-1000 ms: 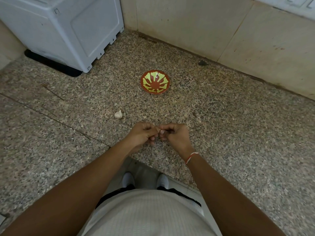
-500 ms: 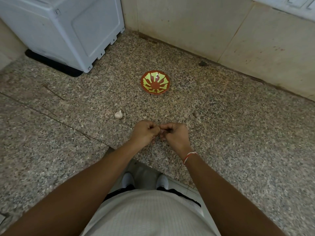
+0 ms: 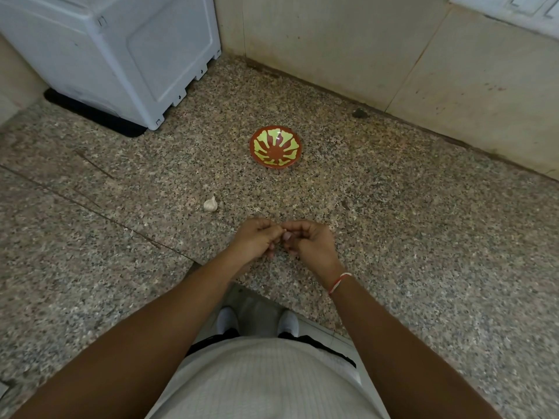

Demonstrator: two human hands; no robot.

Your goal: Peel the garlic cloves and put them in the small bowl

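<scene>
- I judge the step in hand to be peeling one clove, which I work between my two hands over the counter (image 3: 423, 237), near its front edge.
- To do it well, I should pin the clove with one hand and lift the skin from an end with the other thumbnail, pulling in strips and pressing lightly so it does not crush.
- My left hand (image 3: 255, 240) is curled, fingers bent in toward the meeting point with my right.
- My right hand (image 3: 311, 241) is curled too, fingertips pinched against the left's.
- The clove (image 3: 286, 236) shows only as a pale speck between the fingertips; how much skin is left I cannot tell.
- A garlic bulb (image 3: 210, 204) lies on the counter, to the left and just beyond my hands.
- The bowl (image 3: 275, 146) sits farther off, straight ahead, with no cloves showing in it.
</scene>
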